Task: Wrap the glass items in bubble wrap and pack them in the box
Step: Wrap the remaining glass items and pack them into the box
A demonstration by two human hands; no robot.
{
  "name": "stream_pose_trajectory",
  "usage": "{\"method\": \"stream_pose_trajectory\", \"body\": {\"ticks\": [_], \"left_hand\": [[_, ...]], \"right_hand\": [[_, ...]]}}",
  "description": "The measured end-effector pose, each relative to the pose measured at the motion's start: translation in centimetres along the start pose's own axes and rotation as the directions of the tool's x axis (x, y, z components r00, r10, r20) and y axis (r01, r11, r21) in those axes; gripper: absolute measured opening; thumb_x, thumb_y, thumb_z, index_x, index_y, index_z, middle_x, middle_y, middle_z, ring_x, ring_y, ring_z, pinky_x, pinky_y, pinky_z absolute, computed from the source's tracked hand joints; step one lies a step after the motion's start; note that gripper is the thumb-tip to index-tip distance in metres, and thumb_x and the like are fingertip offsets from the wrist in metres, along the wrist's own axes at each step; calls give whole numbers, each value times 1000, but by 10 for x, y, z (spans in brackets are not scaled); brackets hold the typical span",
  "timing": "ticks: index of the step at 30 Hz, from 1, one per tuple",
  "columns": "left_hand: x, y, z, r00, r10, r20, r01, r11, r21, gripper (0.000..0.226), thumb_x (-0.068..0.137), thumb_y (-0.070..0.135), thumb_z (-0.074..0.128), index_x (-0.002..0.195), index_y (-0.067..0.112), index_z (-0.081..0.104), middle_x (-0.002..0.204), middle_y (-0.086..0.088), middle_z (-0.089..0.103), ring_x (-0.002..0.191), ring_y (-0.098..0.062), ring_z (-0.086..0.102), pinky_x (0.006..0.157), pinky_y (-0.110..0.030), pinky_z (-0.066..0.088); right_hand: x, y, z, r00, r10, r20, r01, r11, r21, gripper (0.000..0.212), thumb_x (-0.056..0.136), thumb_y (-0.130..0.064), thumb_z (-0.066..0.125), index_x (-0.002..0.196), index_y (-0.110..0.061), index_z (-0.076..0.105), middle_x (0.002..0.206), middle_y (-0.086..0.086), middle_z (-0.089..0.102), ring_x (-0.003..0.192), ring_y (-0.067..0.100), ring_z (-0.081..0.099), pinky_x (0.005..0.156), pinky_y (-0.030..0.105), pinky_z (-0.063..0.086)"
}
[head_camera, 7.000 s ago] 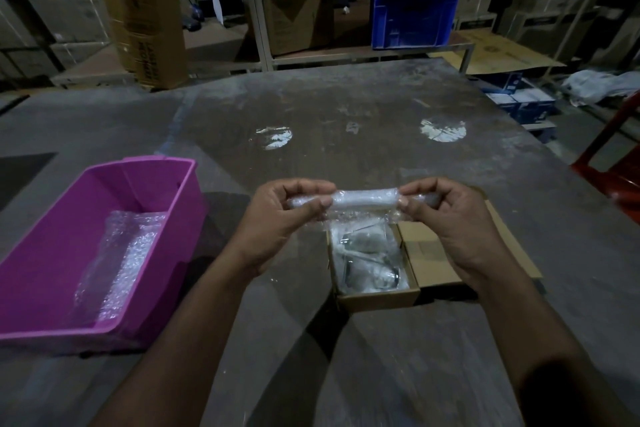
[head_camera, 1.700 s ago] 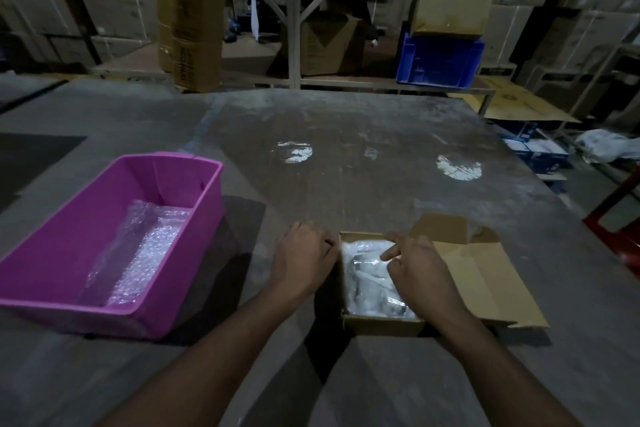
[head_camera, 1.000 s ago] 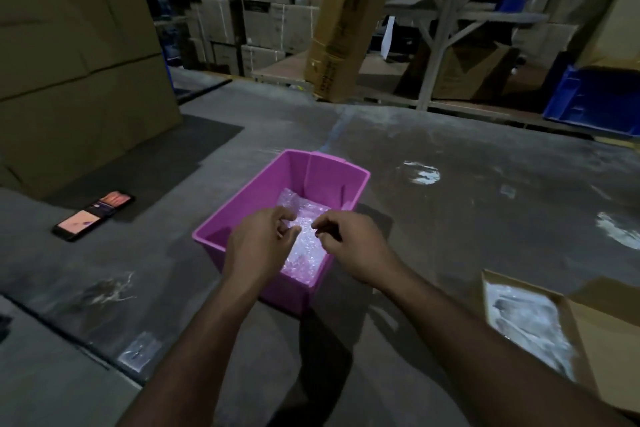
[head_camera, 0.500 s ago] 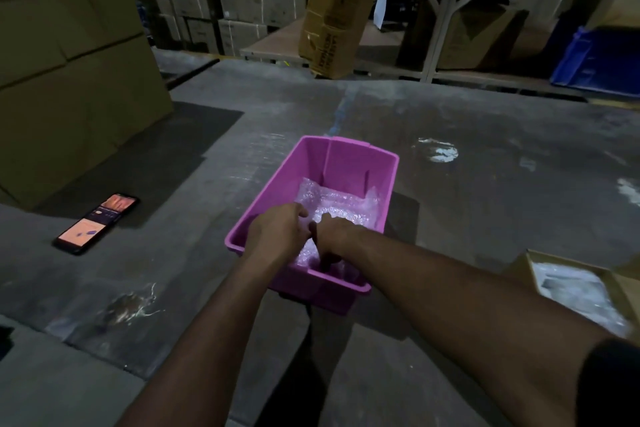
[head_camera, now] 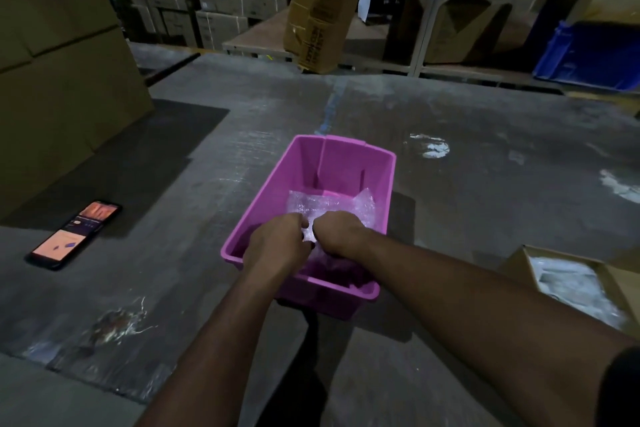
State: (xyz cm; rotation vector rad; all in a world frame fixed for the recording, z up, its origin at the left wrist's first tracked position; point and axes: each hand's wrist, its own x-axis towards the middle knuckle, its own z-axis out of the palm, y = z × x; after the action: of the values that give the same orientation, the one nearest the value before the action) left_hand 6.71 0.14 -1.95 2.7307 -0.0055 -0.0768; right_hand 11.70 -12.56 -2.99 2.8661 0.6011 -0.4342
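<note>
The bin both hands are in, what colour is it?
Pink-magenta bin, plain plastic, clearest in the head view.

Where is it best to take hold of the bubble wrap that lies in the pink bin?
Probably the near edge of the bubble wrap, from above through the open top of the pink bin. The sheet lies flat and the walls block the sides. Left hand and right hand pinch there.

A crumpled sheet of clear bubble wrap [head_camera: 332,206] lies inside the pink plastic bin [head_camera: 273,191], which stands open on the table. At the far right, the open cardboard box [head_camera: 620,284] holds pale wrapped bundles [head_camera: 568,284], edges blurred.
</note>
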Motion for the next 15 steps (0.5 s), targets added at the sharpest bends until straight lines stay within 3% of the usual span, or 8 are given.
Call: {"method": "stream_pose_trajectory", "body": {"ticks": [4,9,12,15], "left_hand": [[-2,1,-2,999,-7,-37,6,999,-31,58,90,25,73,143,27,51,129,1,67,103,-22,67,86,-39,57],[-3,1,-3,992,16,-123,-29,994,-105,80,85,28,80,153,24,38,141,-5,57,123,-29,58,95,-46,54],[0,2,-7,983,57,-176,-86,983,-160,57,86,30,78,138,24,57,127,-3,66,111,-25,65,89,-38,53],[3,4,-13,958,41,-285,-122,954,-273,21,88,22,76,108,23,75,103,2,74,83,-16,66,66,-27,49]], "right_hand": [[-4,13,-9,1000,22,-15,-20,996,86,24,88,4,59,107,-6,71,106,8,70,95,26,67,67,32,48],[-20,35,-21,990,63,-126,-23,956,292,29,90,7,50,104,-7,71,109,9,71,94,28,66,79,38,55],[-33,45,-30,975,103,-197,-8,903,430,31,91,3,48,101,-10,74,105,9,72,96,30,66,82,38,54],[-43,53,-36,945,166,-283,26,822,568,28,92,-2,50,98,-14,75,102,6,74,94,26,67,80,37,54]]}}
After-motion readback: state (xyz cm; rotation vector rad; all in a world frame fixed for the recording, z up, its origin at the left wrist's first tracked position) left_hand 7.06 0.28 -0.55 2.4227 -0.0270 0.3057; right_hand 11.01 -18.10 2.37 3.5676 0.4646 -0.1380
